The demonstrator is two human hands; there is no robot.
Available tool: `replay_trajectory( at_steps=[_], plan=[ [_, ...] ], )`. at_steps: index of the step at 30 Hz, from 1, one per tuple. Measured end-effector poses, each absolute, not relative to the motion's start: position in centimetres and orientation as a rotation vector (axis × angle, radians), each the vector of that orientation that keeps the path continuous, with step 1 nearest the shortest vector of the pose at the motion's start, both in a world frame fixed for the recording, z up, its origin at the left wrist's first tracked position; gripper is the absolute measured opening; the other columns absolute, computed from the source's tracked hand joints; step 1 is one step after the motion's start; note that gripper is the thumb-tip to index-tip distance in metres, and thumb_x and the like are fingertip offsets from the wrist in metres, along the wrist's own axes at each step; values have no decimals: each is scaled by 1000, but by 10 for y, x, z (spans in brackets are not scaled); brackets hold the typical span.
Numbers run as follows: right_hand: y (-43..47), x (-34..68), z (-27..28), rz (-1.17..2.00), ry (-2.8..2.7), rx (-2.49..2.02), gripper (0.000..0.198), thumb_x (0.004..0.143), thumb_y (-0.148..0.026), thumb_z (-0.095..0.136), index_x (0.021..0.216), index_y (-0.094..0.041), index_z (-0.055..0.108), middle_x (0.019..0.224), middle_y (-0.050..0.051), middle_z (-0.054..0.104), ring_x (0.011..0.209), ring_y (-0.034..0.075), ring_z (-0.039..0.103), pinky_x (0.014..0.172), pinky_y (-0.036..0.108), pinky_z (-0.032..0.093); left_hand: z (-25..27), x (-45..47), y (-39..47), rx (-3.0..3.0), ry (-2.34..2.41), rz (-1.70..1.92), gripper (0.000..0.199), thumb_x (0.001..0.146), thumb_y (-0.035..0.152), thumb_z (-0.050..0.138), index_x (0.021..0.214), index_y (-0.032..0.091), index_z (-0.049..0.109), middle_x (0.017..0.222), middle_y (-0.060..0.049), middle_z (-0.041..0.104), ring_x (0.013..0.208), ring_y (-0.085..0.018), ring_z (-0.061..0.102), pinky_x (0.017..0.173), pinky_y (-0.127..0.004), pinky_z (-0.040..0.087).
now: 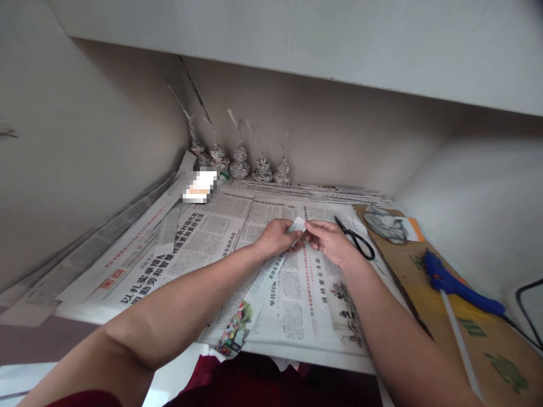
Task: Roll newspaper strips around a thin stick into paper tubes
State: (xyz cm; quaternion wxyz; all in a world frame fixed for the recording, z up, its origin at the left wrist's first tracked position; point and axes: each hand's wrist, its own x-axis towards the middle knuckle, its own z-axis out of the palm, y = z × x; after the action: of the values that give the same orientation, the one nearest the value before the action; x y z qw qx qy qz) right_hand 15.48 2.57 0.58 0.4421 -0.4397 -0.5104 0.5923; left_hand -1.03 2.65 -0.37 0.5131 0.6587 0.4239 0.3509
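A long newspaper strip (237, 330) slants from my hands down toward the table's front edge, its lower end printed with a colour picture. My left hand (276, 237) pinches the strip near its upper end. My right hand (326, 239) grips the same end from the right, its thumb and fingertips against the paper. A small white corner of the strip stands up between the hands. Beneath them, spread newspaper (216, 226) covers the table. Black-handled scissors (360, 242) lie just right of my right hand. Some fingertips are hidden behind the paper.
Several woven paper gourd shapes (240, 163) stand along the back wall, by thin rolled paper sticks (314, 192). A phone (200, 186) lies back left, blurred. At right, a blue glue gun (458, 288) and crumpled paper (385, 224) rest on cardboard (462, 345).
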Motion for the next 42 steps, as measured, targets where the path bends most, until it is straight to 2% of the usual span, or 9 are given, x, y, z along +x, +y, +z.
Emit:
replay_trajectory(
  at_steps=[5, 17, 29, 42],
  plan=[
    [26, 156, 5, 1539, -1198, -1064, 29, 61, -37, 76, 75, -13, 68, 60, 3, 59, 54, 10, 51, 41, 19, 30, -4, -11, 27, 1614, 1035, 837, 21, 79, 32, 52, 79, 14, 62, 67, -4, 65, 55, -12, 60, 50, -21, 47],
    [28, 140, -1, 1393, -974, -1133, 34, 50, -36, 83, 67, -12, 65, 50, -1, 52, 43, 6, 43, 31, 16, 20, -14, -10, 31, 1649, 1042, 856, 24, 80, 35, 52, 81, 14, 64, 71, -5, 67, 59, -12, 62, 54, -20, 47],
    [29, 135, -7, 1372, -954, -1139, 36, 54, -43, 80, 63, -15, 60, 43, -4, 46, 35, 5, 36, 29, 17, 16, -5, -10, 26, 1750, 1129, 882, 19, 73, 32, 61, 74, 14, 66, 64, -3, 66, 58, -13, 60, 58, -21, 47],
    [19, 121, 1, 1359, -902, -1112, 41, 55, -42, 80, 57, -18, 46, 41, -6, 46, 32, 5, 39, 30, 18, 19, -2, -9, 21, 1761, 1193, 968, 32, 72, 45, 61, 73, 13, 63, 62, -2, 64, 57, -13, 58, 52, -20, 43]
  ],
)
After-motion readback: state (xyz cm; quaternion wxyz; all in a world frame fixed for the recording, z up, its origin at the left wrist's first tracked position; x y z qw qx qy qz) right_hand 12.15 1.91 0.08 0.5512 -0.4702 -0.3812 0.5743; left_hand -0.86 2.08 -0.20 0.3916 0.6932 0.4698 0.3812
